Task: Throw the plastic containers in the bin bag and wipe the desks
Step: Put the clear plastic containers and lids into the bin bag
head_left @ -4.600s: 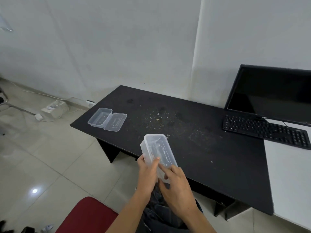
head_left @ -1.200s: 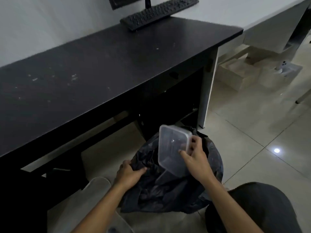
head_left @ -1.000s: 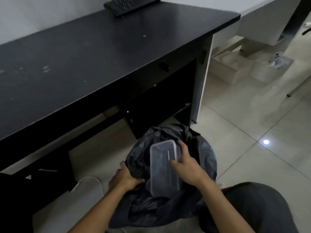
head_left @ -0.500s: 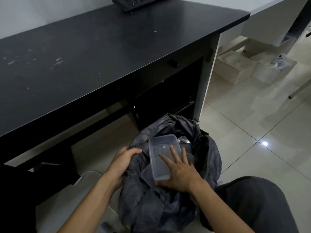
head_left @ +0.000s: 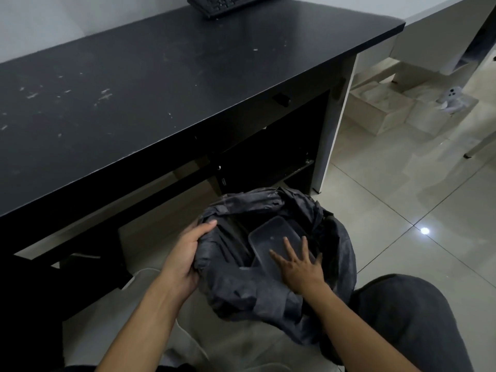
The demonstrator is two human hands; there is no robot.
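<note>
A dark grey bin bag (head_left: 241, 288) stands open on the floor in front of the black desk (head_left: 161, 84). Inside its mouth lies a clear plastic container (head_left: 271, 236), tilted. My right hand (head_left: 299, 264) rests flat on the container with its fingers spread, pressing it down, not gripping it. My left hand (head_left: 185, 253) grips the bag's left rim and holds the mouth open. Pale crumbs and smears are scattered over the left part of the desk top.
A black keyboard (head_left: 222, 4) lies at the desk's far edge. A white desk (head_left: 440, 25) adjoins on the right, with pale boxes (head_left: 381, 108) on the tiled floor under it. My dark trouser knee (head_left: 408, 318) is at the lower right.
I carried the container from above the desk down to the bag and pushed it in. My right hand let go of it and now lies flat on it, deeper in the bag.
</note>
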